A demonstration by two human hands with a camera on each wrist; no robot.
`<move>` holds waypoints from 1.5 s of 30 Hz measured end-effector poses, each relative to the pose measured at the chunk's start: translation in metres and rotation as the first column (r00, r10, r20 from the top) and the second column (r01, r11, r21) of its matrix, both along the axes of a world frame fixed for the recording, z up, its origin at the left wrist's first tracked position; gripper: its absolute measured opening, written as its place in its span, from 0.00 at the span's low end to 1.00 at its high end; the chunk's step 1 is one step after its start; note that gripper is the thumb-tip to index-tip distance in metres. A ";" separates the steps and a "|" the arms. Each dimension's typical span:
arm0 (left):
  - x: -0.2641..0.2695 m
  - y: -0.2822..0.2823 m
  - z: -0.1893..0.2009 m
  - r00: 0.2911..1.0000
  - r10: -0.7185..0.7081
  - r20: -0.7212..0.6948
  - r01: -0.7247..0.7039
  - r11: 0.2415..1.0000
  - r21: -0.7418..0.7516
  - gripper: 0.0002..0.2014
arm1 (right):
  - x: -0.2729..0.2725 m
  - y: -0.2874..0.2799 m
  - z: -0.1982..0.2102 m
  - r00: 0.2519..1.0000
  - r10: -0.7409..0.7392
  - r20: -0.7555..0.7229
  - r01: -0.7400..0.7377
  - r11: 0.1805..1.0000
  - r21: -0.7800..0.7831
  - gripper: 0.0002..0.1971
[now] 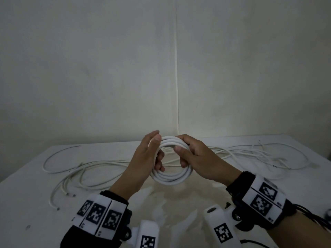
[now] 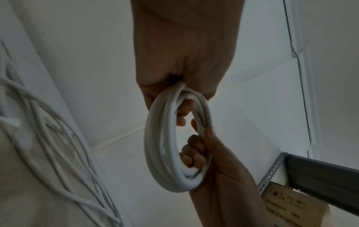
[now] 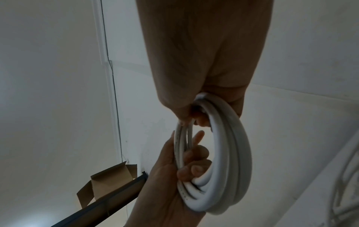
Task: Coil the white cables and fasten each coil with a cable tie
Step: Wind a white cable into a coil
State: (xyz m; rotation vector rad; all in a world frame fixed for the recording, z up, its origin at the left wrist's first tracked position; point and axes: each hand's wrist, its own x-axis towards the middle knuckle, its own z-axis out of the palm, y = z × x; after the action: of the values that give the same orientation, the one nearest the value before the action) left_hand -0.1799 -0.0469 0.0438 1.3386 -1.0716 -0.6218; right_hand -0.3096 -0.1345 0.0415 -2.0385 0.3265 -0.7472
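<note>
Both hands, left hand (image 1: 143,158) and right hand (image 1: 202,156), grip white coil (image 1: 172,178); box (image 2: 291,208) reads "QUANTITY 100".

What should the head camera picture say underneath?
Both hands, left hand and right hand, hold a white cable coil.

White coil (image 1: 172,176); white loose cables (image 1: 100,165) on a white surface (image 1: 26,194). Wristbands (image 1: 100,217): black, with white tiles bearing black-and-white square marker patterns. Brown cardboard box (image 3: 108,182); dark grey shelf rail (image 2: 320,173).

Dim rm: pale walls (image 1: 89,68) w/ corner seam, white table (image 1: 26,194), metal shelf (image 2: 320,173) w/ cardboard box (image 2: 291,210).
</note>
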 end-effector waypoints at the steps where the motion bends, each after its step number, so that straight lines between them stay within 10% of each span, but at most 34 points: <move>1: -0.002 -0.002 -0.001 0.999 -0.009 0.031 0.009 1.000 -0.012 0.15 | -0.002 -0.002 0.000 1.000 -0.008 -0.012 0.008 1.000 -0.009 0.05; 21: -0.089 -0.072 -0.015 0.915 -0.106 0.389 0.149 0.985 -0.084 0.16 | -0.106 -0.051 0.005 0.949 -0.269 -0.166 0.249 0.959 -0.133 0.06; 32: -0.165 -0.111 -0.019 0.953 -0.302 0.015 0.302 0.953 0.013 0.11 | -0.180 -0.074 0.002 0.898 -0.392 -0.202 0.357 0.915 -0.186 0.07; 45: -0.191 -0.124 -0.040 0.906 -0.328 0.266 0.326 0.944 0.052 0.12 | -0.212 -0.075 -0.024 0.886 -0.397 -0.240 0.386 0.918 -0.093 0.08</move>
State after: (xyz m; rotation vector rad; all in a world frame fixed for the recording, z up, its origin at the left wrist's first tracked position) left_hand -0.3705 -0.1707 0.0040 1.2825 -1.5414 -0.6996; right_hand -0.5221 -0.2092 0.0180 -2.1389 0.9000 -0.7346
